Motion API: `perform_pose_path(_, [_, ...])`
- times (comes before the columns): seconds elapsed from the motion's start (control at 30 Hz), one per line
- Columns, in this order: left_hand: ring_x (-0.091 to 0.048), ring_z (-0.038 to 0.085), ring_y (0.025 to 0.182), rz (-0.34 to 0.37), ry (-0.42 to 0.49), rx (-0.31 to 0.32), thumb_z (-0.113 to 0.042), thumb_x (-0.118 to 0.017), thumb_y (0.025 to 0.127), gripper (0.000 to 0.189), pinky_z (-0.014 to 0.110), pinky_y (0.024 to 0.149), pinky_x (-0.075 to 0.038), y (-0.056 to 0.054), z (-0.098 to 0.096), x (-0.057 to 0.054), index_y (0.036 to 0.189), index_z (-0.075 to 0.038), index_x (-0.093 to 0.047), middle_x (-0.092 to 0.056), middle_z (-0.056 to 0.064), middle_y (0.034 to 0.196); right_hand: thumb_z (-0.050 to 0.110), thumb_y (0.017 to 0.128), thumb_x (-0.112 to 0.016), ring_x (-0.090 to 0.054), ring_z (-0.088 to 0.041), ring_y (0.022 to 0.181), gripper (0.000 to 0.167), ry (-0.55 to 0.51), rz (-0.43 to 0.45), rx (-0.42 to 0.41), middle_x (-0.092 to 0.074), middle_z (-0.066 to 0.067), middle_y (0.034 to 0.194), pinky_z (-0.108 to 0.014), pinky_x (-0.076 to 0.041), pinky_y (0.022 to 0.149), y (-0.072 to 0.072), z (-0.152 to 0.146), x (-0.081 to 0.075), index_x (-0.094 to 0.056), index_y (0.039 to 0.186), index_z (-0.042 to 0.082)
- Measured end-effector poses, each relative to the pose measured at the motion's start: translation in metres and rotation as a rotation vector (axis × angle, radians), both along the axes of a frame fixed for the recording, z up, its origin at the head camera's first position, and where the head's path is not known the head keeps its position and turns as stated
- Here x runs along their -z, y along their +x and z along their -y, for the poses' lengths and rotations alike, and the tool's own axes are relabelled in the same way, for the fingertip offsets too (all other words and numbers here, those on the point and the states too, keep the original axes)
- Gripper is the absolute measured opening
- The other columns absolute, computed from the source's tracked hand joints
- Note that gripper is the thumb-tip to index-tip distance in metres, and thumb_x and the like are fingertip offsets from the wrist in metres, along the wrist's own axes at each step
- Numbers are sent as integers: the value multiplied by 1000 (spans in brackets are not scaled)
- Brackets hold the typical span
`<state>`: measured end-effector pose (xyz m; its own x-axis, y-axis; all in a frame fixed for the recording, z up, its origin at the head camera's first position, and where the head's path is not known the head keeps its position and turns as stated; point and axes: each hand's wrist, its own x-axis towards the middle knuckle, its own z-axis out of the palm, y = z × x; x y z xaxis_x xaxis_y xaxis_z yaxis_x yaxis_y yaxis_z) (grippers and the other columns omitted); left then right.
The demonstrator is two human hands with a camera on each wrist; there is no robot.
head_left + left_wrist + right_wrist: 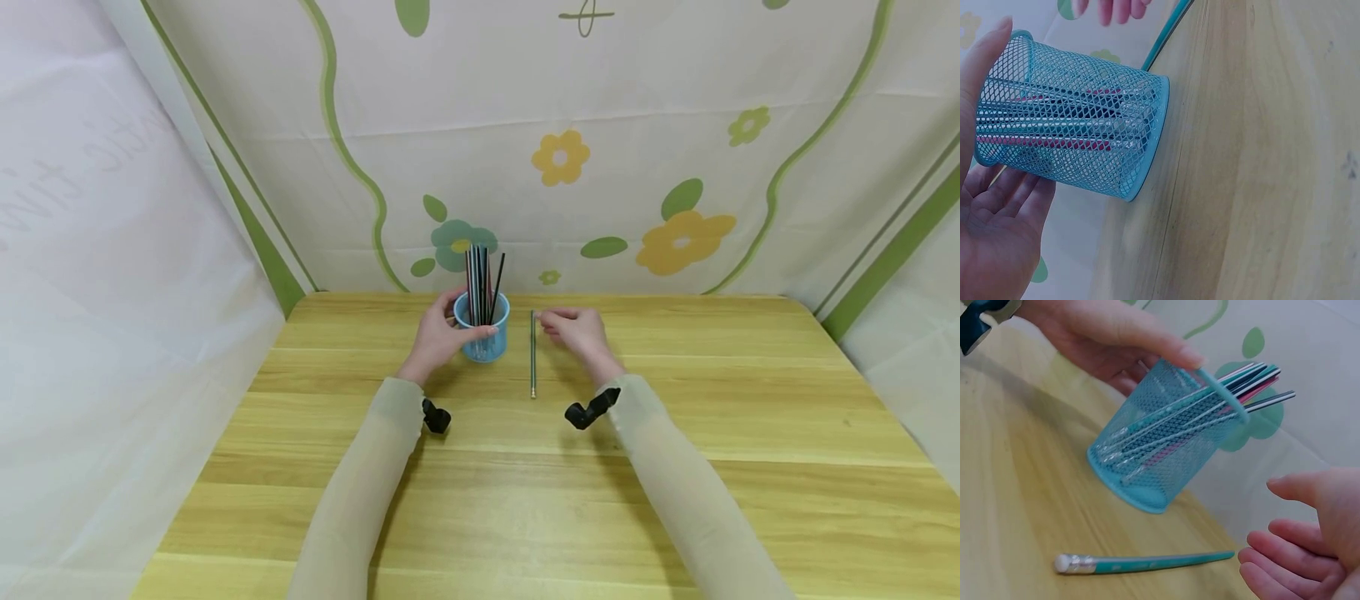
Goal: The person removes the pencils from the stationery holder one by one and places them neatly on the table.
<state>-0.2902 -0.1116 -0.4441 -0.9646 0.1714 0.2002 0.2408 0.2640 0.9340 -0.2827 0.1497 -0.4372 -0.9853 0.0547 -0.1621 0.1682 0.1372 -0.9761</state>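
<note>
A light-blue mesh pencil holder (485, 346) stands upright on the table, with several pencils (480, 283) in it, their eraser ends down. My left hand (438, 337) grips the holder from the left, thumb across the near side by the rim and fingers behind. To the right of the holder, a green pencil (1160, 562) lies on the wood, its white eraser end toward me. My right hand (576, 331) is by the far end of this pencil. In the right wrist view its thumb and fingers (1291, 550) are spread apart with nothing between them.
The wooden table (495, 500) meets a pale fabric backdrop (465, 92) with printed flowers just behind the holder. Fabric walls (112, 292) rise on both sides. A black wrist camera (592, 410) sits on each sleeve.
</note>
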Motion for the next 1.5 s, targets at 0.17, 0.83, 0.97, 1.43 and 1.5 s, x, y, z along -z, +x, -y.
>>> perform_pose_path(0.17, [-61, 24, 117, 0, -3, -1, -37, -94, 74, 89, 40, 97, -53, 0, 0, 0, 147, -10, -49, -58, 6, 133, 34, 91, -80, -63, -36, 118, 53, -32, -27, 3, -68, -17, 122, -39, -52, 99, 0, -1, -9, -67, 127, -2])
perform_pose_path(0.83, [-61, 22, 116, -4, -6, -9, -36, -94, 74, 88, 39, 97, -53, 0, -1, 0, 146, -10, -50, -59, 4, 132, 40, 91, -79, -65, -28, 116, 57, -54, -104, -46, -66, -14, 128, -36, -52, 99, 7, 2, -39, -67, 131, 2])
perform_pose_path(0.97, [-61, 23, 117, -4, -12, -14, -36, -94, 74, 88, 39, 97, -53, 0, -1, 0, 146, -10, -50, -59, 4, 132, 38, 92, -79, -66, -25, 113, 55, -52, -110, -56, -66, -14, 128, -34, -54, 96, 8, 5, -41, -67, 131, 1])
perform_pose_path(1.43, [-61, 27, 118, -3, -5, -3, -33, -93, 76, 88, 43, 98, -52, -1, -1, -1, 147, -9, -48, -58, 9, 135, 34, 92, -80, -66, -24, 112, 49, -8, -151, -76, -64, -9, 132, -32, -55, 93, 2, 18, -43, -69, 130, 5])
perform_pose_path(1.5, [-60, 29, 119, -5, -8, 0, -32, -93, 76, 88, 45, 99, -51, -1, -1, -1, 148, -8, -48, -58, 10, 136, 34, 92, -79, -66, -25, 112, 48, 9, -158, -76, -64, -9, 132, -33, -55, 94, 2, 20, -42, -70, 129, 7])
